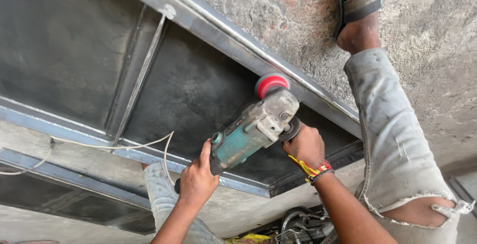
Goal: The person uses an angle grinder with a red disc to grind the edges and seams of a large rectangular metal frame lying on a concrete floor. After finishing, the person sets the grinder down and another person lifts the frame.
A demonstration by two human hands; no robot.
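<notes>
I hold a teal and grey angle grinder (251, 127) with both hands. My left hand (198, 177) wraps the rear of its body. My right hand (304, 145) grips the black side knob near the head; a red and yellow thread band sits on that wrist. The grinder's red disc (271, 82) rests against the steel edge bar of a dark sheet-metal frame (233, 38) lying on the concrete floor. A white cable (124, 145) trails from the grinder to the left across the frame.
My right leg in torn grey jeans (397, 139) stretches along the frame, foot in a sandal (360, 5) on the rough concrete. A thin steel cross bar (141, 72) divides the panel. Another metal frame (64, 179) lies lower left. Dark tools (298, 224) sit at the bottom.
</notes>
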